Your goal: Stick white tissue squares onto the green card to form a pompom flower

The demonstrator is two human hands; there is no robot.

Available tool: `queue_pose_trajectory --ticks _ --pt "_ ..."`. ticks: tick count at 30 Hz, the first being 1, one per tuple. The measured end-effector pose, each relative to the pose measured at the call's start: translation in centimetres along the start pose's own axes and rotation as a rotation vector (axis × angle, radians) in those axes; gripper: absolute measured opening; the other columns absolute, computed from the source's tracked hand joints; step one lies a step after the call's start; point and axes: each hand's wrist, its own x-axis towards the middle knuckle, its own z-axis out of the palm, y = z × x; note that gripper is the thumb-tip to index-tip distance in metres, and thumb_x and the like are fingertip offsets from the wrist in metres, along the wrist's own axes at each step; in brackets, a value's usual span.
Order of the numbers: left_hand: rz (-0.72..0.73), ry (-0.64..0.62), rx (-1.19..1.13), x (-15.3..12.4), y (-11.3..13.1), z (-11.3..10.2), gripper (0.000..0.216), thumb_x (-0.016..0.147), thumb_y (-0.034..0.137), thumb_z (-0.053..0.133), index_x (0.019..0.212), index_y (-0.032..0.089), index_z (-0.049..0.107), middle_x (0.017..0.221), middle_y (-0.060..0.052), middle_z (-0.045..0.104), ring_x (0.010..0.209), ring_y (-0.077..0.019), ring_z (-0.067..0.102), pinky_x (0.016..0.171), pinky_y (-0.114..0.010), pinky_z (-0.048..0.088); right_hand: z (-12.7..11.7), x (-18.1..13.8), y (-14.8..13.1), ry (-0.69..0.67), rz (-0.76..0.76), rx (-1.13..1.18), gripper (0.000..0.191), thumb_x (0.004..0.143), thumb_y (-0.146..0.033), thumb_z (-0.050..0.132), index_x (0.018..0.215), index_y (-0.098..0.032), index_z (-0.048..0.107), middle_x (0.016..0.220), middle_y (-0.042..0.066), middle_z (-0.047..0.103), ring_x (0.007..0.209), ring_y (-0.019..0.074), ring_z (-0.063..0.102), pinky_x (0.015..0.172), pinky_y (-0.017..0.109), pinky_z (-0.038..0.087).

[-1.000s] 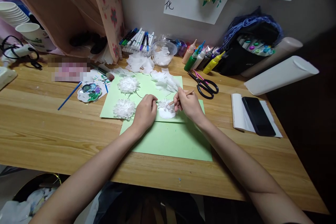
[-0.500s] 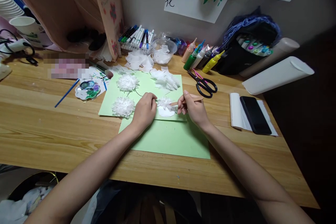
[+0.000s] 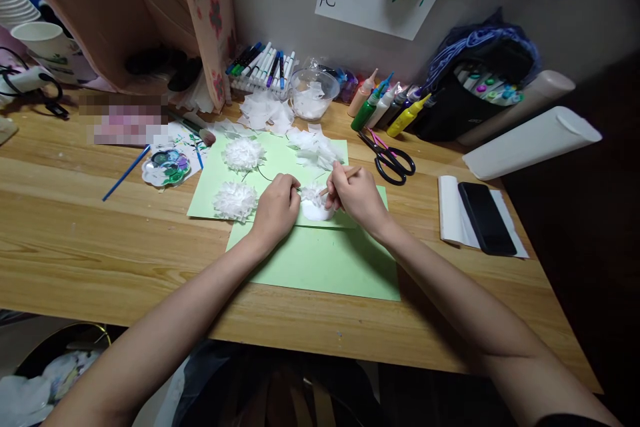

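Observation:
My right hand point(image 3: 356, 195) pinches a slim wooden stick point(image 3: 353, 173), its lower tip down at the crinkled white tissue of a half-covered paper flower point(image 3: 314, 193). The lower part of that flower is a bare white disc. Resting on the green sheet point(image 3: 280, 160), my left hand point(image 3: 277, 208) has its fingers curled together at the flower's left edge; whatever they pinch is hidden. Two fuller white tissue flowers, one upper point(image 3: 243, 155) and one lower point(image 3: 235, 201), lie left of my left hand. Dark curved stem lines show between them and the hand.
Loose tissue pieces point(image 3: 315, 149) lie behind the flower, with a clear plastic bowl point(image 3: 313, 95) farther back. Black-handled scissors point(image 3: 393, 163) and paint bottles point(image 3: 405, 117) stand to the right, near a phone point(image 3: 486, 219). A paint palette point(image 3: 166, 168) and blue brush point(image 3: 126, 173) lie left.
My right hand has shifted left and closer over the flower, and the stick is now held more upright. My left hand stays in place.

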Motion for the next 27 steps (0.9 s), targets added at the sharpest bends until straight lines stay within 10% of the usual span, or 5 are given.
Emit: queue_pose_trajectory --ticks 11,19,27 --pt "0.002 -0.013 0.013 0.0 0.0 -0.1 0.016 0.085 0.011 0.037 0.089 0.019 0.051 0.089 -0.006 0.057 0.081 -0.0189 0.054 0.072 -0.032 0.041 -2.5 2.2 -1.0 -0.128 0.217 0.215 0.047 0.086 -0.043 0.048 0.048 -0.015 0.051 0.038 0.005 0.059 0.025 0.0085 0.047 0.026 0.017 0.027" --pt "-0.03 -0.016 -0.042 0.1 -0.1 -0.4 0.016 0.085 0.012 0.038 0.087 0.019 0.052 0.086 -0.004 0.057 0.079 -0.0172 0.054 0.069 -0.03 0.041 -4.3 1.5 3.1 0.175 -0.294 -0.078 0.024 0.09 -0.04 0.049 0.083 -0.02 0.061 0.094 0.008 0.071 0.079 0.0182 0.066 0.069 0.03 0.051" --pt "-0.043 -0.014 -0.055 0.1 0.1 -0.5 0.016 0.085 0.011 0.037 0.086 0.019 0.052 0.087 -0.004 0.058 0.08 -0.0175 0.055 0.07 -0.03 0.042 -1.6 4.7 5.4 0.252 -0.566 -0.385 0.01 0.079 -0.016 0.06 0.077 -0.021 0.051 0.091 0.009 0.068 0.09 0.0245 0.064 0.077 0.037 0.048"
